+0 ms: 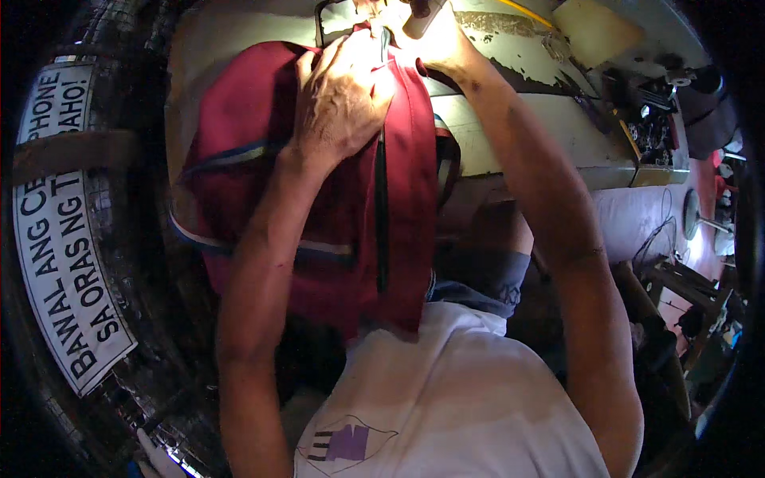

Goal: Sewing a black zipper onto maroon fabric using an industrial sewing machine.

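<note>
A maroon fabric bag (pixel 263 95) with white-and-blue piping and a long black zipper (pixel 381 199) drapes over the table edge and down toward my lap. My left hand (pixel 339 103) lies on its upper part, the fingers bent and closed on the cloth beside the zipper strip. Farther up, my right hand (pixel 442 48) is at the top end of that strip, under a very bright light. Glare and the picture's upper edge hide its fingers, so its grip does not show. A dark, rounded part (pixel 420 8) stands beside it, cut off by the edge.
The worn, pale tabletop (pixel 494 127) has peeling patches. A yellow pencil-like stick (pixel 526 12) and a tray of small dark metal parts (pixel 655 131) lie to the right. A printed white sign (pixel 72 239) hangs on the left beside dark mesh. A fan (pixel 692 215) stands at far right.
</note>
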Motion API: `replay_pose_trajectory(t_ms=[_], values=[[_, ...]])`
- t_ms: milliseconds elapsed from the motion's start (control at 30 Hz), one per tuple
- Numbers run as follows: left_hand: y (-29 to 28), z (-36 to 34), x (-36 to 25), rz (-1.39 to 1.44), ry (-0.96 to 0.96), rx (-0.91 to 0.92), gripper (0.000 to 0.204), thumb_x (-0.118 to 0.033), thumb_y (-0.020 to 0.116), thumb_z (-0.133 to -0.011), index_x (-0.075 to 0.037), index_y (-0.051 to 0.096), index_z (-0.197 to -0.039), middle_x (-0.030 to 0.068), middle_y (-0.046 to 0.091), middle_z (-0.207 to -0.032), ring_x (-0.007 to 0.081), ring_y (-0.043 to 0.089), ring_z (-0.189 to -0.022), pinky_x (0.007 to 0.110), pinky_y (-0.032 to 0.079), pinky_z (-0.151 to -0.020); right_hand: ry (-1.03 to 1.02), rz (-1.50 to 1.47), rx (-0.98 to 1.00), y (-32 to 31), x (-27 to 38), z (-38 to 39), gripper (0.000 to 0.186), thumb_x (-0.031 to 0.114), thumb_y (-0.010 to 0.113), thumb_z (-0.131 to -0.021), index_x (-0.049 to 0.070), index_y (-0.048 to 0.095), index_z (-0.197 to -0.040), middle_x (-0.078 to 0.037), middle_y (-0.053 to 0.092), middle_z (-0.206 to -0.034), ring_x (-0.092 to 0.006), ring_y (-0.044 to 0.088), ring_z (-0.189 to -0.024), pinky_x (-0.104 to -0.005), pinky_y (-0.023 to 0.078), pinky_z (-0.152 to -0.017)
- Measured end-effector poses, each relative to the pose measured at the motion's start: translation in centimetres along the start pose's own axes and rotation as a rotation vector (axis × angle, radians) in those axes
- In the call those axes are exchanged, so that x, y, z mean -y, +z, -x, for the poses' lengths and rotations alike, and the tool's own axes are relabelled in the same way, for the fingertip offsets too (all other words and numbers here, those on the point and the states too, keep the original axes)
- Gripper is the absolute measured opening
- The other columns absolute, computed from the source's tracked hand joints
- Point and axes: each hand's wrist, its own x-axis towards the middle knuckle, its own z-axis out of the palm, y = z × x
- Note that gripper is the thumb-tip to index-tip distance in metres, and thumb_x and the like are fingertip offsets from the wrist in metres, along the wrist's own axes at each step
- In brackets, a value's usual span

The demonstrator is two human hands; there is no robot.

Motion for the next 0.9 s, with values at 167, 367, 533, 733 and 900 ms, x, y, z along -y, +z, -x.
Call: replay_pose_trajectory(t_ms=[167, 367, 533, 733, 900], values=[[0.0, 0.2, 0.7, 0.033, -0.016, 0.02, 0.043, -0.032, 0.055, -0.088, -0.004, 0.058, -0.121, 0.0118, 0.06, -0.121, 0.0263, 0.053, -0.12, 0.054, 0.034, -0.103, 0.149, -0.215, -0.055, 0.5, 0.4, 2.2, 0.022, 0.012, 0.07, -0.069, 0.004, 0.06, -0.088, -0.013, 0.061, -0.082, -0.0316, 0.058, -0.069, -0.0453, 0.049, -0.066], [-0.8, -0.3, 3.5, 0.081, 0.136, 0.148, 0.04, -0.034, 0.052, -0.094, -0.006, 0.059, -0.121, 0.0141, 0.057, -0.129, 0.0294, 0.05, -0.125, 0.054, 0.026, -0.111, 0.307, -0.454, -0.121, 1.0, 0.7, 4.0, 0.024, 0.012, 0.07, -0.071, 0.004, 0.06, -0.091, -0.013, 0.061, -0.084, -0.0316, 0.058, -0.07, -0.0455, 0.049, -0.067], [-0.6, -0.5, 2.0, 0.013, 0.152, 0.07, 0.031, -0.03, 0.053, -0.094, -0.006, 0.063, -0.112, 0.0118, 0.061, -0.122, 0.0275, 0.054, -0.118, 0.047, 0.034, -0.105, 0.361, -0.655, -0.144, 0.4, 0.6, 1.8, 0.025, 0.011, 0.07, -0.072, 0.004, 0.06, -0.093, -0.013, 0.061, -0.085, -0.0316, 0.058, -0.07, -0.0456, 0.049, -0.068], [0.2, 0.2, -0.2, 0.143, 0.014, -0.139, 0.02, -0.023, 0.06, -0.084, -0.007, 0.066, -0.093, 0.0089, 0.061, -0.099, 0.0259, 0.057, -0.097, 0.045, 0.04, -0.091, 0.017, 0.622, 0.296, -4.6, 1.7, 4.6, 0.012, 0.01, 0.067, -0.086, 0.002, 0.063, -0.094, -0.011, 0.061, -0.08, -0.0258, 0.059, -0.072, -0.0371, 0.048, -0.067], [0.2, 0.4, -0.3, 0.182, -0.001, -0.174, 0.019, -0.021, 0.061, -0.082, -0.006, 0.066, -0.093, 0.0101, 0.06, -0.099, 0.0267, 0.056, -0.098, 0.046, 0.04, -0.092, 0.046, 0.799, -0.048, -13.2, 11.0, 4.9, 0.027, 0.025, 0.058, -0.097, 0.005, 0.069, -0.112, -0.009, 0.07, -0.11, -0.0192, 0.066, -0.097, -0.0328, 0.05, -0.088]])
